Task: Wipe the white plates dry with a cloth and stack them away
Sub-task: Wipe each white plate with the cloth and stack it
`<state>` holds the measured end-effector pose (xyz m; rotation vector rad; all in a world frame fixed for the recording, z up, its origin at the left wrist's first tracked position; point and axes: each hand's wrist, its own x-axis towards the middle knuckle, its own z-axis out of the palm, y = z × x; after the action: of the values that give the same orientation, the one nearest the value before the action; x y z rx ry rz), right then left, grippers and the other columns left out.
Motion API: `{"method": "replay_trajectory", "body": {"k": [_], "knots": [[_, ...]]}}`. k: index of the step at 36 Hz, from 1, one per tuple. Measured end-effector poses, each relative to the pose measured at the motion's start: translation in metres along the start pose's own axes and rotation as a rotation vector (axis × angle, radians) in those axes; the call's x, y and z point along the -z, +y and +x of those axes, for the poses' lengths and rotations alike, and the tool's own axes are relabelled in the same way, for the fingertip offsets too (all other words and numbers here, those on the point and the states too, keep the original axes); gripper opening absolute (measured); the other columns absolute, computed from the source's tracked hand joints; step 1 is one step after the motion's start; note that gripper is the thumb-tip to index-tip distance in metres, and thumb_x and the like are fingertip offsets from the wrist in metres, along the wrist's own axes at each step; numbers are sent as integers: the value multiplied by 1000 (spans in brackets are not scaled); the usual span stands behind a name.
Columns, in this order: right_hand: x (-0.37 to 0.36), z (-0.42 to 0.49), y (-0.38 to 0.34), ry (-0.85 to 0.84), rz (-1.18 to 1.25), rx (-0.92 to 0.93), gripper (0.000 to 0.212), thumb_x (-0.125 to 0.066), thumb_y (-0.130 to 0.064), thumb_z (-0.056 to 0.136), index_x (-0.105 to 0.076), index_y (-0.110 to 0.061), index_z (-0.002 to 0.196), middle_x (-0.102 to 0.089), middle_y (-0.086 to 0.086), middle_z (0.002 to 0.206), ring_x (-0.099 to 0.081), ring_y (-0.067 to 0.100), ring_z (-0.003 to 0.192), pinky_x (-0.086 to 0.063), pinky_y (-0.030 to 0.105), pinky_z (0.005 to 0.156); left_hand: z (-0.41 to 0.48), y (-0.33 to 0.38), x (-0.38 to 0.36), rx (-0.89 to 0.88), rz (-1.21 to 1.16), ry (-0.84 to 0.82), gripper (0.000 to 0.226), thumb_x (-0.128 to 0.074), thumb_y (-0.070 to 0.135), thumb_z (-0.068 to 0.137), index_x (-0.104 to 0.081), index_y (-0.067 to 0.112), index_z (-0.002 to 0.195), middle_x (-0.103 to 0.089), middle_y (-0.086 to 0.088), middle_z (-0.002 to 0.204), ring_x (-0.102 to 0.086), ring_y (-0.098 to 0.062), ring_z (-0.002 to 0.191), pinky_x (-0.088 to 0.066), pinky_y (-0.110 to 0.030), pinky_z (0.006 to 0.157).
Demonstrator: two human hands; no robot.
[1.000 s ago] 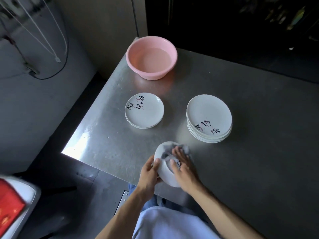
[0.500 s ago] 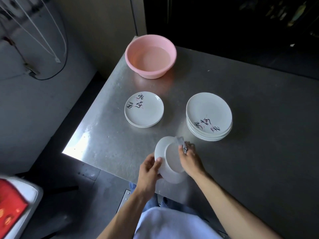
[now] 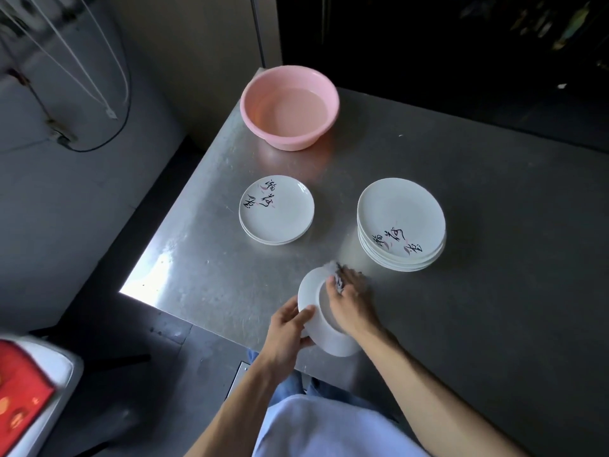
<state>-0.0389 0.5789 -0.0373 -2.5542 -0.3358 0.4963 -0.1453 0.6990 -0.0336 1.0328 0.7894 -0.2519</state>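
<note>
Compared with half a second ago, the right hand (image 3: 349, 308) is lying further over the white round plate (image 3: 308, 291), and the crumpled pale cloth (image 3: 336, 279) is showing past its fingertips at the far rim. Both stacks are standing where they were.

I am looking down on the grey steel table (image 3: 494, 225), which is filling most of the view. At its far left corner the round pink plastic basin (image 3: 296, 141) is standing with water in it. Nearer to me, the taller stack of white plates (image 3: 400, 209) is sitting on the right, with black brush writing and small pink marks on the top plate. The lower stack of white plates (image 3: 283, 219) is sitting to the left of it, well apart, and is carrying the same kind of writing.

The white round plate is being held tilted above the near edge of the table, near the taller stack but not touching it. The left hand (image 3: 286, 328) is gripping its left rim, with the thumb on the face turned to me and the fingers curled behind. The right hand is pressing on the plate, and its fingers are curling round the cloth. I cannot tell which face of the plate is being wiped.
</note>
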Motion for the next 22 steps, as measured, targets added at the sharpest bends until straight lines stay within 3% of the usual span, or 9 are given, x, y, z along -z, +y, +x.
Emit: {"method": "replay_trajectory", "body": {"k": [4,6,8,11,12,15,19,21,22], "knots": [[-3,-30,-2,-144,128,454,48,-39,-35,104,-48,-20,148,-33,-3,160,-18,20,153,-9,39,125,0,2,1,-27,39,-57,23,-63,21,97,-77,20,115,-77,-12,116,-75,-26,105,-61,-36,77],[-3,-33,5,-149,121,545,44,-42,-34,104,-50,-24,146,-29,-9,161,-11,13,154,-1,35,124,0,0,2,-44,16,-77,24,-64,16,93,-78,14,112,-78,-15,113,-75,-28,104,-61,-37,78],[-5,-27,11,-7,127,406,42,-48,-27,103,-51,-22,146,-32,-5,161,-16,16,153,-6,39,122,-1,-3,-2,-55,-59,-66,28,-69,23,93,-76,12,118,-77,-15,111,-74,-27,101,-61,-37,78],[-1,-11,8,100,276,-113,45,-38,-31,105,-53,-13,143,-44,11,154,-31,30,147,-21,44,120,-1,-9,-14,-64,-167,6,34,-70,21,92,-71,12,126,-76,-12,109,-72,-25,98,-60,-36,77],[0,-7,6,109,298,-174,49,-34,-34,104,-56,-9,138,-51,15,146,-39,35,140,-26,46,116,-1,-10,-16,-62,-182,46,26,-68,14,93,-71,12,119,-75,-12,107,-72,-26,96,-61,-37,75],[-5,-11,-2,81,300,-30,42,-38,-30,104,-57,-12,137,-53,11,145,-41,31,138,-24,38,118,0,-6,-17,-37,-180,114,18,-59,9,101,-70,21,95,-71,-9,98,-70,-21,86,-60,-32,68],[-12,-25,-5,-40,326,461,41,-43,-34,104,-51,-27,144,-36,-13,156,-20,6,151,-10,27,123,-2,6,-16,-30,-77,73,29,-49,23,108,-78,28,103,-79,-6,107,-75,-17,93,-59,-28,68],[-14,-20,6,-39,269,458,38,-45,-32,104,-58,-22,139,-40,-8,156,-23,13,151,-12,31,123,-4,6,-15,-42,-61,86,28,-52,22,108,-80,26,106,-79,-9,110,-75,-19,98,-59,-30,71],[-13,-15,11,-6,256,350,38,-47,-28,104,-59,-19,138,-44,-4,154,-27,18,150,-17,34,123,-6,6,-15,-46,-60,84,26,-54,22,108,-79,26,114,-79,-8,112,-75,-20,100,-60,-31,73]]}}
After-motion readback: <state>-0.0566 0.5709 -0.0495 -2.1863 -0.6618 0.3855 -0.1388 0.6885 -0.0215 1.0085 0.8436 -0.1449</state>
